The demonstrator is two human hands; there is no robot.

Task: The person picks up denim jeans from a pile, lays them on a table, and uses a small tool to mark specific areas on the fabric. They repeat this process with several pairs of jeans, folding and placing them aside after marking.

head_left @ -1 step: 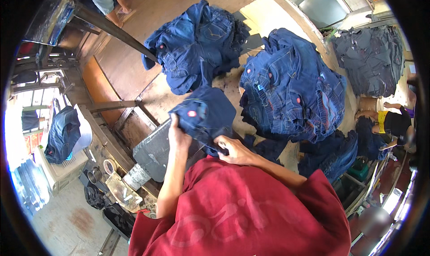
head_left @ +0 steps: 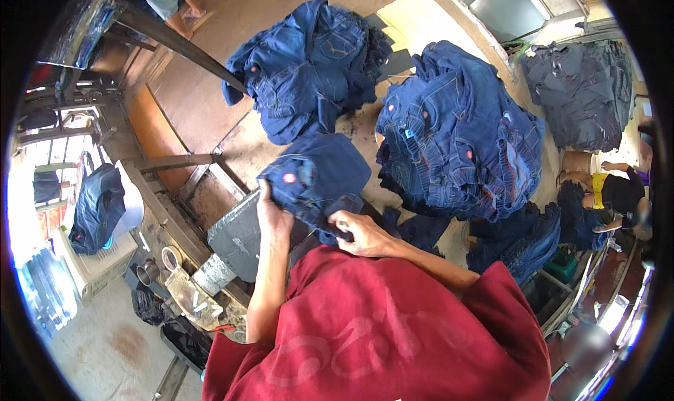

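Right below the camera, both bare hands work on one folded pair of dark blue jeans [head_left: 319, 180], which lies on a grey slab-like work surface [head_left: 235, 239] at the edge of a wooden bench [head_left: 189, 92]; the left hand [head_left: 272, 215] grips the garment's near left edge, fingers curled over the cloth just below a small red tag; the right hand [head_left: 361, 234] is clenched on the lower right part of the same garment, pinching a fold of denim between thumb and fingers; both forearms come up out of a loose dark red shirt [head_left: 379, 331] that fills the lower middle of the view; beyond the held jeans, one heap of blue jeans [head_left: 309, 64] lies further up on the bench, and a larger heap of folded jeans [head_left: 456, 141] sits to the right, near but apart from the held pair; a third, greyer pile of denim [head_left: 583, 92] lies well apart at the upper right; more dark denim [head_left: 516, 236] hangs or lies below the big heap; at the left, another blue garment [head_left: 98, 208] drapes over a pale box-like stand; below the slab, a roll of tape [head_left: 170, 258] and small clutter lie on a shelf; at the right edge another person [head_left: 611, 194] in a yellow and black top is partly visible.
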